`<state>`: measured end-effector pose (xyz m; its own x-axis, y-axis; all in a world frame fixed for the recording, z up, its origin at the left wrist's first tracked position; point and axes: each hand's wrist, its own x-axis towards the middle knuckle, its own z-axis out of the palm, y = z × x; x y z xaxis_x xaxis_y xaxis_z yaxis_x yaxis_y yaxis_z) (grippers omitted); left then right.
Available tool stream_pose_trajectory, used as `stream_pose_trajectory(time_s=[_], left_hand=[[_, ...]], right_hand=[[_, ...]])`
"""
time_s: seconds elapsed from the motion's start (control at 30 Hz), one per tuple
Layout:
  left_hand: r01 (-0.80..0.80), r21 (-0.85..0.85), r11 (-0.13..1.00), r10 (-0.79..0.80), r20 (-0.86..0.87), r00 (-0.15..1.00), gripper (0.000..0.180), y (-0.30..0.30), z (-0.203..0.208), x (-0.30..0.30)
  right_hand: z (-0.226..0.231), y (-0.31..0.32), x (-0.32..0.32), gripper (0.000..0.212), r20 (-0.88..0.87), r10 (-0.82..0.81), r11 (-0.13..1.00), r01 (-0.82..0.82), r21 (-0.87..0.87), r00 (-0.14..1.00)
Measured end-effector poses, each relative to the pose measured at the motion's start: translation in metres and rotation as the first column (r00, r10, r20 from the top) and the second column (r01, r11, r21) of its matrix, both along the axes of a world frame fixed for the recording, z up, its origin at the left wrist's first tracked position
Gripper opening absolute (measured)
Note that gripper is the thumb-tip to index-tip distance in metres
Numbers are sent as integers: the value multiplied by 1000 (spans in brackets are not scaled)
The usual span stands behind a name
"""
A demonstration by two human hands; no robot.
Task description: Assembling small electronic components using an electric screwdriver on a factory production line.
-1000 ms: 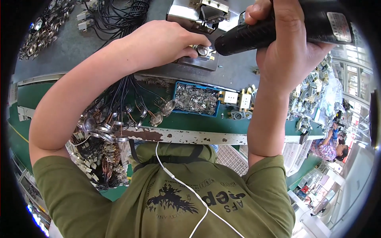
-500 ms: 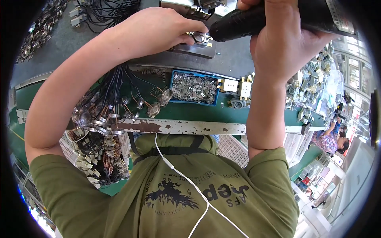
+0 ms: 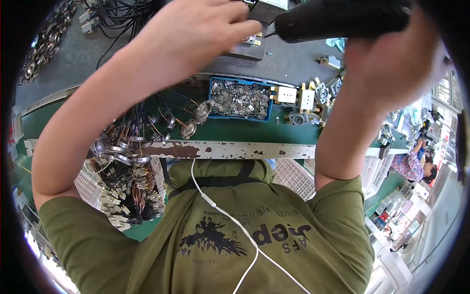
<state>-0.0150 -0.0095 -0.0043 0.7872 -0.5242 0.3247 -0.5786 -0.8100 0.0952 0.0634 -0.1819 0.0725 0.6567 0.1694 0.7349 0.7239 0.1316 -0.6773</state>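
My right hand [image 3: 396, 66], blurred by motion, grips a black power screwdriver [image 3: 342, 22] at the upper right. The thin bit of this tool points left, just off a dark metal block [image 3: 245, 51]. A small part with brass-coloured terminals [image 3: 254, 40] sits on that block, half hidden by my fingers. My left hand [image 3: 210, 29] reaches over the block, thumb and finger apart, some fingertips cut off by the upper edge. Below the block stands a blue tray [image 3: 269, 105] of small metal clips.
Round metal thermostat-like parts on black wires [image 3: 122, 147] hang at the bench's left edge. White switch-like parts [image 3: 286, 95] lie right of the tray. Metal parts [image 3: 36, 54] are heaped far left. A co-worker [image 3: 411, 166] is at the far right.
My left hand has let go of the round-topped part on the block and moved up. My right hand has shifted right and the screwdriver has lifted away from the part.
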Motion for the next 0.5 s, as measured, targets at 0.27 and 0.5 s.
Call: stream_pose_trajectory(time_s=[0.27,0.5], left_hand=[[487,101,867,-438,-311,843,4,-60,-22,-25],[485,-7,875,-460,-326,826,9,-59,-25,-27]], right_hand=[[18,-10,-5,30,-25,-161,986,161,40,987],[22,-12,-3,29,15,-149,988,148,54,989]])
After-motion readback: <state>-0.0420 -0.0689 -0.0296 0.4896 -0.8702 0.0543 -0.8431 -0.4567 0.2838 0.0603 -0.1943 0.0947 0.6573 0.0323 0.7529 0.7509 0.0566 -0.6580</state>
